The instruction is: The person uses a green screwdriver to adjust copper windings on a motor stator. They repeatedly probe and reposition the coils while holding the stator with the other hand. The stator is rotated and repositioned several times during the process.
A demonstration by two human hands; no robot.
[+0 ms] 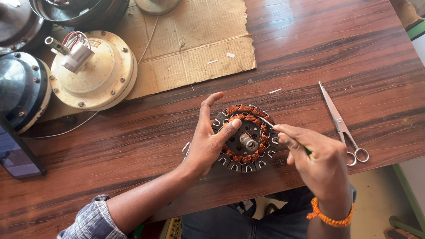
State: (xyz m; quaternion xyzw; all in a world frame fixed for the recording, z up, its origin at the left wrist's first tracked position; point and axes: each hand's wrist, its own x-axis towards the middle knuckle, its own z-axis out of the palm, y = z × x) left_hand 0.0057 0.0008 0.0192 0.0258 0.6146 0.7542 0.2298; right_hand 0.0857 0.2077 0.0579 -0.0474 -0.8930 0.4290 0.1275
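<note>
The left hand point(207, 138) is gripping a round stator point(246, 138) that is lying on the wooden table point(310, 53), just ahead of the near edge. Its palm is covering the stator's left side, so that part of the rim is hidden; the thumb is pressing on the copper windings point(248, 109) at the upper left and the index finger is pointing up and away. The right hand point(319, 163) is pinching a thin pale sliver point(266, 122), fingers closed narrowly around it, and its tip is touching the windings at the upper right. Something green is peeking out between the fingers, too hidden to name. A short shaft point(249, 142) is standing up at the stator's centre.

Scissors point(341, 125) are lying closed on the table well right of the stator, their handles near the right hand's knuckles. An orange bracelet point(330, 217) is circling the right wrist; a checked sleeve point(92, 220) is showing on the left arm, cut off by the bottom edge.

On the cardboard sheet point(190, 40) at the upper left, a cream motor housing point(92, 70) is sitting with wires at its top. Darker housings point(22, 90) are being cut off by the left and top edges. A phone point(15, 152) is lying partly out of view at the left. Small white scraps point(275, 91) are scattered about the table.
</note>
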